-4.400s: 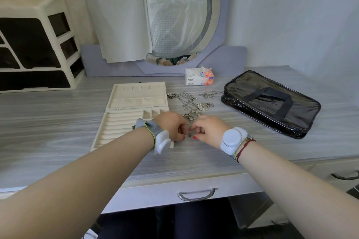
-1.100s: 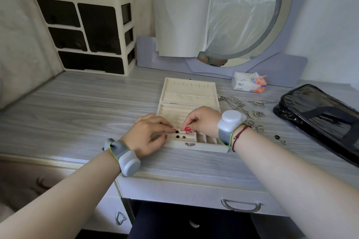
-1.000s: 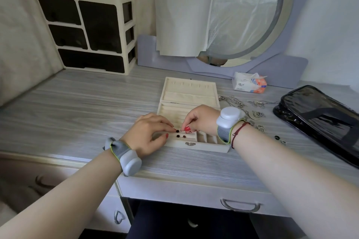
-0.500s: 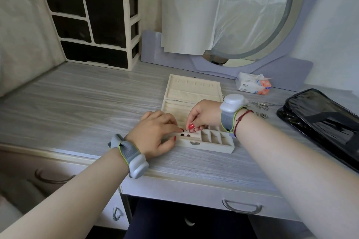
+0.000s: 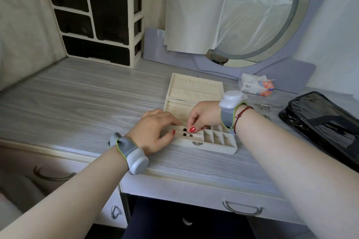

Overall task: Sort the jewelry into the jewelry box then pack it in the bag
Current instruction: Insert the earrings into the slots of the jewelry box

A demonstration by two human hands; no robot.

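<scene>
Studs [image 5: 184, 134]: off the bench [image 5: 77, 99] now, we are seating them in the jewelry box [image 5: 223, 144], left hand [image 5: 155, 128] relaxed on its corner, right hand [image 5: 204, 114] pinched, contents indiscernible; chains [image 5: 264, 105] pending.

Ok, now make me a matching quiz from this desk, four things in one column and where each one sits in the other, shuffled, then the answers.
Things
1. jewelry box
2. black bag
3. tissue pack
4. drawer organizer

Places
A. back left corner of the desk
B. beside the mirror's base
C. right edge of the desk
D. middle of the desk, near the front edge

Pairs: 1-D, 2-C, 3-B, 4-A
</scene>
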